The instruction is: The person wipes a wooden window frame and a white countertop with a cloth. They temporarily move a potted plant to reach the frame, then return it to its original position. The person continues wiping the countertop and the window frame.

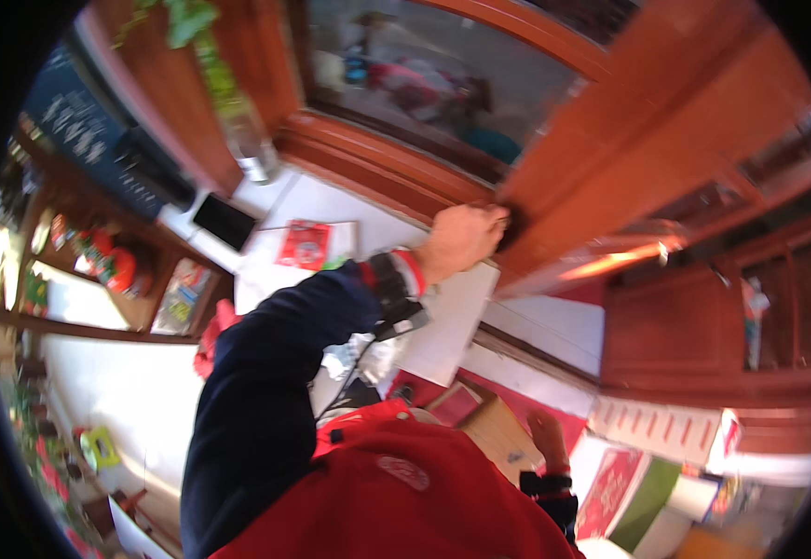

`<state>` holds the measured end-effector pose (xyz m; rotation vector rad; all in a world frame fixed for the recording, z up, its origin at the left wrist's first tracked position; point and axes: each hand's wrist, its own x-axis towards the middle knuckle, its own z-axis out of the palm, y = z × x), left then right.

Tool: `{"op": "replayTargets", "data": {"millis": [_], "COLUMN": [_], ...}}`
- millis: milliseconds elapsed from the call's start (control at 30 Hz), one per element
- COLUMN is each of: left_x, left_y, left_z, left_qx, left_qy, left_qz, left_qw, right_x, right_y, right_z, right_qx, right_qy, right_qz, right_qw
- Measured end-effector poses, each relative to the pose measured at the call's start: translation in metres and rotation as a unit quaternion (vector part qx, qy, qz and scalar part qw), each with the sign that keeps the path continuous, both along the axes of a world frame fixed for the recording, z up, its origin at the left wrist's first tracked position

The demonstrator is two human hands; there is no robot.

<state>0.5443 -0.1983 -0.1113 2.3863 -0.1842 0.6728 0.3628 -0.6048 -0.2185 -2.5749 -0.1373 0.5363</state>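
Observation:
My left hand (462, 237), below a navy sleeve and a dark wrist strap, reaches forward to the edge of a reddish-brown wooden frame (587, 161). Its fingers are curled against a dark spot there; whether they grip a handle or only touch the wood is too blurred to tell. Beyond it is a glass pane (419, 84) in a wooden surround. Low at my right side, my right hand (548, 433) hangs with its fingers loosely bent, and nothing shows in it. A small device on a cable sits at my left wrist.
A white ledge holds a clear bottle (255, 157) with a green plant, a black phone-like slab (225, 221) and a red printed packet (304, 243). Wooden shelves (91, 331) stand at left. A brown cabinet (671, 328) and a cardboard box (499, 426) are at right.

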Motion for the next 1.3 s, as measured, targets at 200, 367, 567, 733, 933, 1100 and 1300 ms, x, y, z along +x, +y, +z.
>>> {"op": "replayTargets", "data": {"millis": [200,367,567,733,933,1100,1300], "left_x": [0.009,-0.017,-0.057,-0.098,-0.135,-0.121,-0.063], "left_y": [0.017,0.015,0.068,0.088,0.214,0.294,0.313], "left_z": [0.009,0.015,0.058,0.071,0.053,0.039,0.059], "left_qx": [0.082,-0.052,-0.512,-0.678,-0.388,-0.113,-0.150], "left_qy": [0.155,0.104,0.089,0.133,0.026,-0.086,-0.114], "left_qz": [0.041,-0.052,-0.080,-0.092,0.173,0.338,0.357], "left_qw": [0.984,0.992,0.850,0.717,0.905,0.930,0.915], "right_x": [-0.003,0.042,0.112,0.153,0.182,0.199,0.216], "right_y": [0.000,0.036,0.176,0.343,0.463,0.521,0.549], "right_z": [-0.012,0.038,0.175,0.203,0.170,0.159,0.138], "right_qx": [0.033,0.026,0.241,0.319,0.412,0.408,0.381], "right_qy": [-0.003,-0.144,-0.202,-0.227,-0.162,-0.228,-0.222], "right_qz": [0.035,0.148,0.169,0.356,0.315,0.302,0.295], "right_qw": [0.999,0.978,0.934,0.849,0.840,0.831,0.848]}}
